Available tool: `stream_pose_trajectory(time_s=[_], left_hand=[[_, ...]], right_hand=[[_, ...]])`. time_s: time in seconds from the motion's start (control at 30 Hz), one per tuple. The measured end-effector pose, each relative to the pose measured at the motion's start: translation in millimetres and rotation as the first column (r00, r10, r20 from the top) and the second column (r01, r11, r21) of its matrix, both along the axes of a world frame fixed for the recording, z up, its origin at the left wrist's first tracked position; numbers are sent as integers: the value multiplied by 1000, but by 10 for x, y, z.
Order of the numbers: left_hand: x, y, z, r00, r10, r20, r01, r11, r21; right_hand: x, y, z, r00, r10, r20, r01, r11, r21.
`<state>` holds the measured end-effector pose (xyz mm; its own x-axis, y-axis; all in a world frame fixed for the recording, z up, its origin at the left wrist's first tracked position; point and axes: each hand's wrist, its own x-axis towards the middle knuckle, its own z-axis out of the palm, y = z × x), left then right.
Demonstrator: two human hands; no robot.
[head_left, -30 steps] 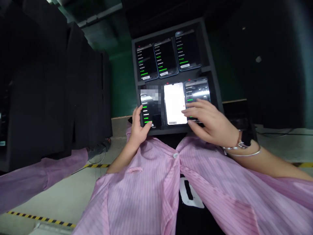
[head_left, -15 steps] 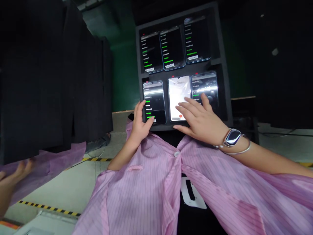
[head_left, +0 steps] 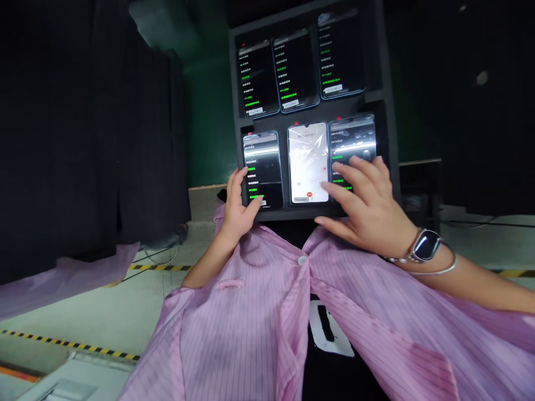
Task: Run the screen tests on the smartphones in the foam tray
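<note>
A black foam tray (head_left: 285, 213) holds two rows of phones. My left hand (head_left: 238, 210) grips the tray's lower left corner, its thumb reaching over the bottom of the dark-screened lower left phone (head_left: 266, 177) and its fingers along the left side. The lower middle phone (head_left: 306, 161) shows a white screen with a red button near its bottom. Fingers spread, my right hand (head_left: 370, 209) is over the lower right phone (head_left: 355, 136), hiding part of it. Its index fingertip is at the white screen's right edge; I cannot tell whether it touches. The thumb lies near the tray's front edge.
In the upper row lie three phones with dark list screens: a left phone (head_left: 259, 81), a middle phone (head_left: 296, 69) and a right phone (head_left: 341, 53). Dark panels (head_left: 142, 128) rise at the left. A pale box (head_left: 79, 379) stands at lower left.
My right hand has moved right, off most of the white-screened phone and further over the lower right phone. My left hand keeps its place. A hand at far left has left the view.
</note>
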<state>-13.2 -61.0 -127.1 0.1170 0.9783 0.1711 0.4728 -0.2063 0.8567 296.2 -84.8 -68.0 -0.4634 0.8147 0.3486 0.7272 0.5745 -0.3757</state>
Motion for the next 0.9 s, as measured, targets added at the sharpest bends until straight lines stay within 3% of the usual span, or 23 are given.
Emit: stream_pose_trajectory(time_s=[0.13,0.4,0.6,0.77,0.9], left_hand=[[4,-2,-7,1000,3,9,-3,1000,-1],[-16,-4,23,1000,-26,11,26,1000,-13],[-12,-25,17,1000,14,7,-14,1000,-16],[-8,-31,19,1000,22,12,-21,1000,-12],[-4,-17,-19,1000,23,11,-24,1000,8]], right_hand=[[3,-34,61,997,-44,-63,46,998,31],[-55,-60,-147,999,-18,-45,21,998,53],[-157,-54,-146,999,-24,-30,26,996,80],[-205,-56,-159,1000,-3,2,3,992,123],[-214,-56,-179,996,-18,90,11,997,82]])
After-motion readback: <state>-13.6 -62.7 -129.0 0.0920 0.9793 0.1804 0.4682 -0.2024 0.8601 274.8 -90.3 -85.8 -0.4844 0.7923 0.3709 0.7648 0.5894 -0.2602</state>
